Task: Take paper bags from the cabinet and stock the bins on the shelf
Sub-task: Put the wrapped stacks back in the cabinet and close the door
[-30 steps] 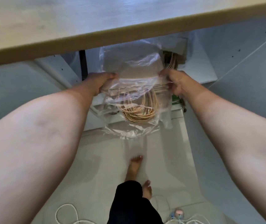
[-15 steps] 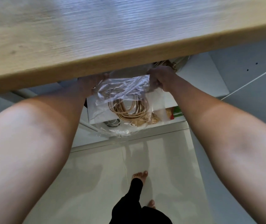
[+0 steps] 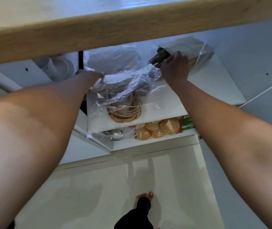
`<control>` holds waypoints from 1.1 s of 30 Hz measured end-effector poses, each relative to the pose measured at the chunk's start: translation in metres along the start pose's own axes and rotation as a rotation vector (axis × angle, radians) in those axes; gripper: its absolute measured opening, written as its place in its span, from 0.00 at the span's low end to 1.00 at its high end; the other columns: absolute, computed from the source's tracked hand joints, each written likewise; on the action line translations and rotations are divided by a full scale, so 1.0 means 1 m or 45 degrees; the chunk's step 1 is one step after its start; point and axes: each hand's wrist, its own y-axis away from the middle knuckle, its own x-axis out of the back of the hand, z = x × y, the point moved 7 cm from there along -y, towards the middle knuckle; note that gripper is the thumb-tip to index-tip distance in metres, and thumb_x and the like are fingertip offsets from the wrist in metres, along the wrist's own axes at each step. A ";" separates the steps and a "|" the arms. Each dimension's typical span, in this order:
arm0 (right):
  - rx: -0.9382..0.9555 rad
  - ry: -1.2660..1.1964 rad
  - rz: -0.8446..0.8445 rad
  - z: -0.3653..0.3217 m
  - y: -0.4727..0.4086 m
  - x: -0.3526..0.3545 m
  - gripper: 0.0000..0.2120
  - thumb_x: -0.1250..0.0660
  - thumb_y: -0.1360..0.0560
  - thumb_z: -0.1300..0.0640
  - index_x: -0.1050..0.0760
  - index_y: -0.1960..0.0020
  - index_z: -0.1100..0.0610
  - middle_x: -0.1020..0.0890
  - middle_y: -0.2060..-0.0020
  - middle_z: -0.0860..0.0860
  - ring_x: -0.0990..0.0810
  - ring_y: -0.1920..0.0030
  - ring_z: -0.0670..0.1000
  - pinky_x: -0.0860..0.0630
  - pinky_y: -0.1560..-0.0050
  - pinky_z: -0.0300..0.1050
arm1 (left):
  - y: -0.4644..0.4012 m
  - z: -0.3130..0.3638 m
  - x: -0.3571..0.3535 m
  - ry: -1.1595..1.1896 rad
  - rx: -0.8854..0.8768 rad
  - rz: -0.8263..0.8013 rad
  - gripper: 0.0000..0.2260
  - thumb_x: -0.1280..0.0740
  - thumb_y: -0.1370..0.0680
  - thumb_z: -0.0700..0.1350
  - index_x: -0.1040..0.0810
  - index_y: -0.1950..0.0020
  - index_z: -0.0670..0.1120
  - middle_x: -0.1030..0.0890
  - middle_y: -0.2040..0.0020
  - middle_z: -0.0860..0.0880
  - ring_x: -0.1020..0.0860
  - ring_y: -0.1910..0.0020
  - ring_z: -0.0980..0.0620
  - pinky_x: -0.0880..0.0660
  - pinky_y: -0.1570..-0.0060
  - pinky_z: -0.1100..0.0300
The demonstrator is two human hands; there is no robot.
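Observation:
A pack of paper bags (image 3: pixel 123 90) in crumpled clear plastic lies on the white cabinet shelf (image 3: pixel 165 103). Its tan rope handles (image 3: pixel 125 113) coil near the shelf's front edge. My left hand (image 3: pixel 90 78) grips the plastic at the pack's left end. My right hand (image 3: pixel 175 68) holds the plastic at the right end, fingers curled beside a dark item. A second plastic-wrapped pack (image 3: pixel 191 50) lies behind it at the back right. No bins are in view.
A wooden countertop edge (image 3: pixel 115 27) overhangs the cabinet and hides its upper part. A white pipe (image 3: pixel 57 65) runs at the back left. Bagged bread rolls (image 3: pixel 158 128) and a green package (image 3: pixel 187 123) sit on the lower shelf. Below are glossy floor tiles (image 3: pixel 99 187) and my foot (image 3: pixel 144 197).
The pack, held hanging in the air in front of the cabinet, now lies on the shelf. Both hands have moved deeper under the countertop with it.

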 end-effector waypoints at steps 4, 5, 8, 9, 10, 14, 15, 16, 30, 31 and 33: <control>0.231 0.490 -0.144 0.008 -0.005 -0.011 0.32 0.37 0.26 0.51 0.44 0.24 0.52 0.45 0.24 0.56 0.44 0.25 0.63 0.44 0.27 0.55 | 0.000 0.014 -0.001 -0.138 -0.087 0.012 0.39 0.34 0.30 0.64 0.35 0.27 0.41 0.32 0.28 0.39 0.33 0.30 0.39 0.34 0.32 0.45; 0.197 0.540 -0.262 0.014 -0.007 -0.018 0.35 0.37 0.26 0.53 0.49 0.22 0.49 0.49 0.22 0.53 0.48 0.24 0.63 0.47 0.26 0.57 | 0.006 0.018 0.001 -0.201 -0.061 0.058 0.45 0.34 0.31 0.67 0.43 0.24 0.42 0.39 0.25 0.38 0.39 0.27 0.38 0.38 0.30 0.44; 0.238 0.699 -0.423 0.031 -0.011 -0.030 0.35 0.40 0.24 0.57 0.51 0.21 0.47 0.51 0.21 0.50 0.49 0.23 0.61 0.46 0.25 0.57 | 0.016 0.033 -0.008 -0.441 -0.108 0.129 0.51 0.36 0.38 0.75 0.48 0.23 0.52 0.52 0.22 0.41 0.49 0.25 0.37 0.45 0.28 0.43; 0.256 0.725 -0.433 0.034 -0.009 -0.028 0.34 0.41 0.24 0.57 0.50 0.21 0.47 0.50 0.21 0.50 0.47 0.23 0.60 0.45 0.25 0.57 | 0.019 0.036 -0.014 -0.467 -0.144 0.091 0.50 0.36 0.43 0.78 0.41 0.26 0.53 0.48 0.23 0.42 0.46 0.26 0.37 0.42 0.29 0.43; 0.263 0.718 -0.433 0.037 -0.009 -0.025 0.33 0.41 0.24 0.57 0.48 0.22 0.46 0.49 0.21 0.50 0.46 0.23 0.60 0.44 0.25 0.56 | 0.016 0.034 -0.019 -0.490 -0.168 0.044 0.50 0.37 0.47 0.80 0.35 0.31 0.54 0.42 0.25 0.43 0.41 0.28 0.39 0.38 0.31 0.43; 0.200 0.707 -0.439 0.051 -0.005 -0.009 0.32 0.42 0.24 0.59 0.46 0.23 0.45 0.48 0.21 0.47 0.44 0.23 0.57 0.47 0.25 0.59 | 0.021 0.032 -0.032 -0.618 -0.238 0.006 0.40 0.33 0.38 0.73 0.28 0.35 0.49 0.28 0.34 0.44 0.28 0.38 0.42 0.28 0.39 0.49; 0.180 0.714 -0.449 0.054 -0.003 -0.004 0.31 0.42 0.23 0.59 0.46 0.23 0.45 0.48 0.21 0.47 0.44 0.23 0.57 0.48 0.25 0.59 | 0.024 0.032 -0.035 -0.666 -0.255 0.000 0.37 0.34 0.35 0.71 0.28 0.34 0.47 0.27 0.35 0.43 0.27 0.39 0.41 0.27 0.40 0.49; 0.169 0.722 -0.453 0.059 -0.003 0.000 0.31 0.43 0.23 0.59 0.45 0.23 0.46 0.47 0.21 0.48 0.43 0.23 0.57 0.48 0.25 0.60 | 0.026 0.033 -0.038 -0.692 -0.275 0.005 0.36 0.35 0.32 0.69 0.29 0.33 0.46 0.27 0.35 0.42 0.26 0.40 0.41 0.27 0.41 0.49; -0.160 0.761 -0.513 0.126 -0.005 0.053 0.28 0.51 0.19 0.47 0.56 0.21 0.43 0.49 0.21 0.52 0.55 0.22 0.60 0.54 0.25 0.62 | 0.032 0.035 -0.058 -0.890 -0.229 -0.032 0.37 0.45 0.25 0.66 0.36 0.27 0.39 0.31 0.30 0.37 0.28 0.35 0.36 0.32 0.35 0.42; -0.184 0.769 -0.512 0.128 -0.005 0.054 0.28 0.51 0.19 0.46 0.57 0.22 0.42 0.52 0.21 0.51 0.56 0.22 0.60 0.55 0.25 0.62 | 0.030 0.034 -0.059 -0.897 -0.217 -0.034 0.38 0.45 0.26 0.66 0.36 0.27 0.39 0.30 0.31 0.36 0.28 0.36 0.36 0.32 0.35 0.41; -0.237 0.795 -0.486 0.131 -0.006 0.058 0.29 0.50 0.19 0.46 0.59 0.22 0.40 0.56 0.21 0.51 0.58 0.22 0.60 0.56 0.25 0.63 | 0.030 0.035 -0.059 -0.927 -0.201 -0.028 0.38 0.47 0.25 0.67 0.37 0.26 0.39 0.31 0.30 0.36 0.29 0.35 0.36 0.34 0.35 0.40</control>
